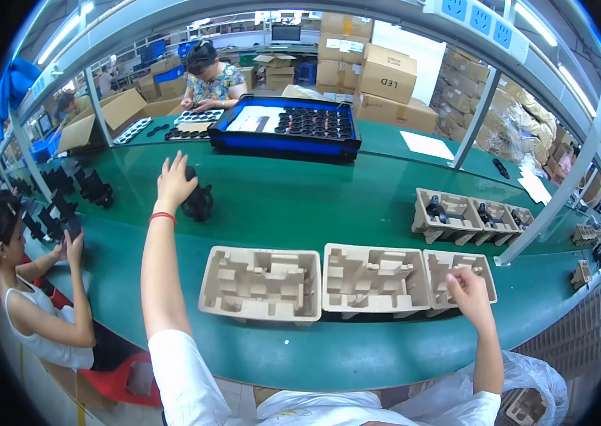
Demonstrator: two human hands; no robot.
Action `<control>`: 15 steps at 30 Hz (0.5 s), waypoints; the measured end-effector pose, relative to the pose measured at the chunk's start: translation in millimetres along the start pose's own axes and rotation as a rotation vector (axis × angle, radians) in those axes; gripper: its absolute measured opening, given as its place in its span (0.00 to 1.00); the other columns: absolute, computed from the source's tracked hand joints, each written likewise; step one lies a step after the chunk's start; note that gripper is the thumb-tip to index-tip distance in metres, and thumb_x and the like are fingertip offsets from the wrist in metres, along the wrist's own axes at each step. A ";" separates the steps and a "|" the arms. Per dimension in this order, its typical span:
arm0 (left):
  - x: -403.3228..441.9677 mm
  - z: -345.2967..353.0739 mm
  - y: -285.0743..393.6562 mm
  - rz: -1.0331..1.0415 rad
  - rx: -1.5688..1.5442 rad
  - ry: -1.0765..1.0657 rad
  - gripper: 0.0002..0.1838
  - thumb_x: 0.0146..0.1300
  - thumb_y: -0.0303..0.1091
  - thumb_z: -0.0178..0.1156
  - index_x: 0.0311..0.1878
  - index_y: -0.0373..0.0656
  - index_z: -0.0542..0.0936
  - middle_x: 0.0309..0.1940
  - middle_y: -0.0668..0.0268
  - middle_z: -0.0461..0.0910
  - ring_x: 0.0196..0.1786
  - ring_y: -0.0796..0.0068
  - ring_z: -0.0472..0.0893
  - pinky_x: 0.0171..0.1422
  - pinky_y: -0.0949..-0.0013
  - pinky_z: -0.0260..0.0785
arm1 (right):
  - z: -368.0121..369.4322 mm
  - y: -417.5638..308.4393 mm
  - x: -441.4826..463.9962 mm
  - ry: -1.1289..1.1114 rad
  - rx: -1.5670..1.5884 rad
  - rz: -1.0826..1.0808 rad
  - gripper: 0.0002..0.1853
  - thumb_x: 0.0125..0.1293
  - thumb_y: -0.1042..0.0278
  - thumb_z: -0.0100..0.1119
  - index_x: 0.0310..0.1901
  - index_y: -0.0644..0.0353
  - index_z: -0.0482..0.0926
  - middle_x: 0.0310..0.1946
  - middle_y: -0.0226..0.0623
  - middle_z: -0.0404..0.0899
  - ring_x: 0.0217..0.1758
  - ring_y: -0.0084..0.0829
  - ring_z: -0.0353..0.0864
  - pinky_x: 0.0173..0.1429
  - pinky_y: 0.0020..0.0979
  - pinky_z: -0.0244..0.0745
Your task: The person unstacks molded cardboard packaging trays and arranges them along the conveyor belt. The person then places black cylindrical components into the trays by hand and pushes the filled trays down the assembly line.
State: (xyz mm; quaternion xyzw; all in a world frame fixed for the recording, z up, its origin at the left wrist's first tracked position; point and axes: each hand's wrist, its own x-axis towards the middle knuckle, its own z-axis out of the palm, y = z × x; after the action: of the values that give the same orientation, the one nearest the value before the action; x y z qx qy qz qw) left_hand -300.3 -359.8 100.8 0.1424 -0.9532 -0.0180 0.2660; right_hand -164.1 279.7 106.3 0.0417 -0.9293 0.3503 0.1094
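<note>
Three cardboard trays (442, 226) farther right on the green bench (315, 192) are already holding dark parts (437, 209), so that group is looking further along; the nearer left tray (258, 311), middle tray (378, 304) and right tray (456, 258) are showing their moulded hollows, with no dark part visible in them, so the filling is seeming undone there.

The left hand (175, 186) is reaching out over the bench, its fingers spreading wide beside a black part (197, 204), which is standing on the green surface beyond the left tray; whether the fingertips are touching it, I cannot tell. The right hand (472, 292) is hovering at the right tray, its fingers curling in and leaving a narrow gap to the thumb; whether they are gripping the edge, I cannot tell.

More black parts (95, 189) are standing farther left, near a co-worker (45, 284), who is handling another one.
</note>
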 end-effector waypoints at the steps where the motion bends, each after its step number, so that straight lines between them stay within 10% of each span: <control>1: 3.5 6.5 -5.9 -0.058 0.004 -0.193 0.39 0.52 0.44 0.61 0.70 0.51 0.63 0.74 0.67 0.55 0.74 0.49 0.56 0.70 0.45 0.59 | -1.1 6.6 -4.4 0.004 0.045 -0.006 0.11 0.65 0.67 0.60 0.36 0.68 0.79 0.23 0.39 0.81 0.25 0.23 0.78 0.31 0.25 0.72; 6: -15.1 7.6 8.5 0.033 -0.113 -0.067 0.34 0.44 0.35 0.70 0.55 0.41 0.67 0.51 0.52 0.67 0.45 0.44 0.78 0.50 0.51 0.75 | -13.3 -0.2 -9.6 -0.021 0.202 -0.011 0.08 0.69 0.70 0.55 0.37 0.69 0.76 0.25 0.32 0.78 0.26 0.18 0.77 0.30 0.20 0.74; 15: -75.0 -1.5 0.1 -0.024 -0.151 0.032 0.22 0.50 0.43 0.67 0.42 0.36 0.77 0.48 0.47 0.72 0.41 0.48 0.79 0.48 0.55 0.75 | 0.4 -43.9 9.8 -0.085 0.224 -0.036 0.09 0.70 0.68 0.54 0.39 0.66 0.76 0.25 0.29 0.77 0.26 0.15 0.74 0.28 0.20 0.69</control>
State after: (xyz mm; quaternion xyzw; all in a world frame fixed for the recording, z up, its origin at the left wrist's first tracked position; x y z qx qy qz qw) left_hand -238.2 -338.5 64.4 0.1335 -0.9430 -0.0908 0.2912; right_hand -166.9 246.4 136.5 0.0849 -0.8873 0.4478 0.0710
